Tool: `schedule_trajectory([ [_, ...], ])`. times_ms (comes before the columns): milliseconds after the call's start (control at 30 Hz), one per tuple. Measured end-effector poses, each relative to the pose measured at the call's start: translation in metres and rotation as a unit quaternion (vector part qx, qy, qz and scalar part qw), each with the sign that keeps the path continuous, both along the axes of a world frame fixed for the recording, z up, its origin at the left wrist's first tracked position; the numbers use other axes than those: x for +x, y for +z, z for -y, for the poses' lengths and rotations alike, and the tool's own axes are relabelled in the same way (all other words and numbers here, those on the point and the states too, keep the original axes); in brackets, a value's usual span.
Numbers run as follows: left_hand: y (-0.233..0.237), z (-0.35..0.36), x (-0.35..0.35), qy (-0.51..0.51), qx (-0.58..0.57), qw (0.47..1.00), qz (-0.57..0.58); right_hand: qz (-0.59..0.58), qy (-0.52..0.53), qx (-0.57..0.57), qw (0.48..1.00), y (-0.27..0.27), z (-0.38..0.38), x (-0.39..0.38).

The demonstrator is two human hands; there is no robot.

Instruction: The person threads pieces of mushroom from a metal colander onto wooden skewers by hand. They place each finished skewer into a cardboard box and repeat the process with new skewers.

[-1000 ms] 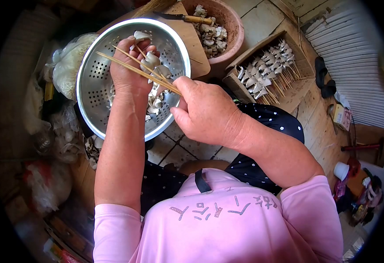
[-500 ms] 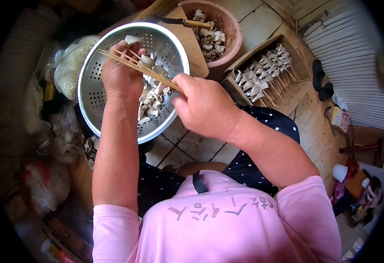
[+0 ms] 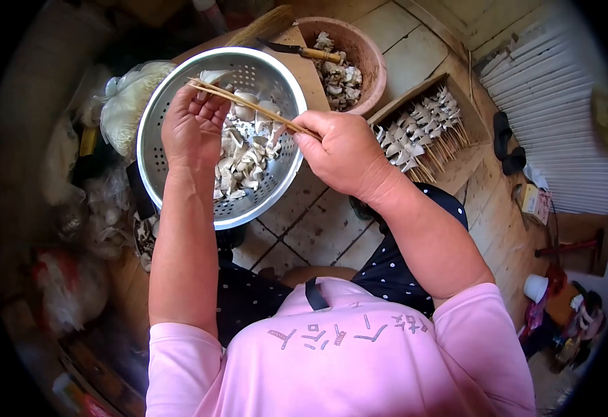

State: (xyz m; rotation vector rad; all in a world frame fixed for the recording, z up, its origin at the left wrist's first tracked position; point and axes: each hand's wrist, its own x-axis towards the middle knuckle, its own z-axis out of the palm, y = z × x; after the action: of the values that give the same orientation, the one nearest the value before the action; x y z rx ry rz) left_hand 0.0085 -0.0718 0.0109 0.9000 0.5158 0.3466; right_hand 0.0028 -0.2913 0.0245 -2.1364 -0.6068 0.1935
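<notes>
Over the metal colander [image 3: 152, 149], my left hand [image 3: 191, 128] is palm up with its fingers curled, pinching a pale mushroom piece [image 3: 214, 75] at the fingertips. My right hand [image 3: 346, 149] grips a small bundle of bamboo skewers [image 3: 259, 109] by one end. They slant up to the left across the colander, with their far tips right at my left fingers. Below them, torn mushroom pieces [image 3: 238, 167] are heaped in the colander.
A knife [image 3: 311, 53] with a wooden handle lies by a clay-coloured basin [image 3: 377, 69] holding mushroom scraps. To the right, a cardboard box [image 3: 481, 118] contains rows of skewered mushrooms [image 3: 422, 128]. Plastic bags [image 3: 134, 104] crowd the left, and dark slippers [image 3: 504, 139] lie at the right.
The skewers, fanned apart before, now lie closer together. My right hand has shifted right, and the whole view has moved slightly. The mushroom piece stays at my left fingertips.
</notes>
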Motion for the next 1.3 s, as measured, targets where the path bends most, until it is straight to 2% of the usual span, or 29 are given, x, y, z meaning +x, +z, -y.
schedule_trajectory([
  [767, -0.003, -0.022, -0.01, 0.066, -0.002, 0.998, 0.026, 0.015, -0.017, -0.001, 1.0, 0.003, -0.007, 0.0],
  [1100, -0.003, -0.007, -0.011, 0.075, 0.08, 0.994, 0.021, 0.013, -0.028, 0.014, 0.999, -0.002, -0.011, -0.006],
  [1233, -0.002, -0.004, -0.01, 0.088, 0.145, 0.985, 0.029, 0.048, -0.034, 0.018, 0.998, -0.004, -0.011, -0.007],
  [1300, 0.0, 0.0, -0.011, 0.089, 0.14, 0.986, 0.027, 0.065, -0.035, 0.014, 0.997, -0.006, -0.01, -0.007],
])
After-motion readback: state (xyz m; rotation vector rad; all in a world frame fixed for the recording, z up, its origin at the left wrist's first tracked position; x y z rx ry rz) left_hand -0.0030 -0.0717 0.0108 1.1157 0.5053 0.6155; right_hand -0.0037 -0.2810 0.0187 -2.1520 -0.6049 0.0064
